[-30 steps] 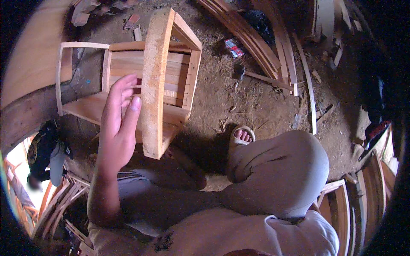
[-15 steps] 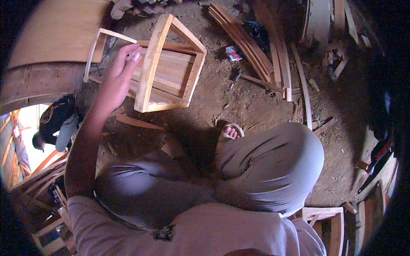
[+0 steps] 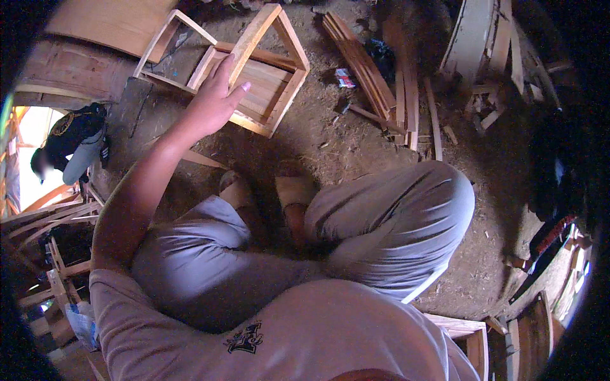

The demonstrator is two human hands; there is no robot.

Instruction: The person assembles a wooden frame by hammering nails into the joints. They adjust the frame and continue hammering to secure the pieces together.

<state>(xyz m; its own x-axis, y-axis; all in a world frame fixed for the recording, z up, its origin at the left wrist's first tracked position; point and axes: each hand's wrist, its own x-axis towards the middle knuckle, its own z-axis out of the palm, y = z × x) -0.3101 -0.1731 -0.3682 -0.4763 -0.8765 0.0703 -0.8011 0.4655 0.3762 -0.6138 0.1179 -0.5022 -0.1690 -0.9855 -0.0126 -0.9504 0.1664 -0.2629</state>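
Slatted wooden frame (image 3: 267,82) stood at eleven o'clock, its near bar (image 3: 256,38) gripped by the half-curled left hand (image 3: 215,101); the right hand's state couldn't be told.

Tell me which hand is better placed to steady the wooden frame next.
Left, probably: the left hand is at the wooden frame, while the right hand is out of view.

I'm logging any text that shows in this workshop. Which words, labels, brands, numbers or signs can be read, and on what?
None clearly readable.
Grey shirt: dark chest print, its small script too blurred.
Small red-and-white pack on the ground: print too small.
Dark top of another person: yellowish emblem, too blurred.
Wooden frame at the left hand: no writing that I can make out.
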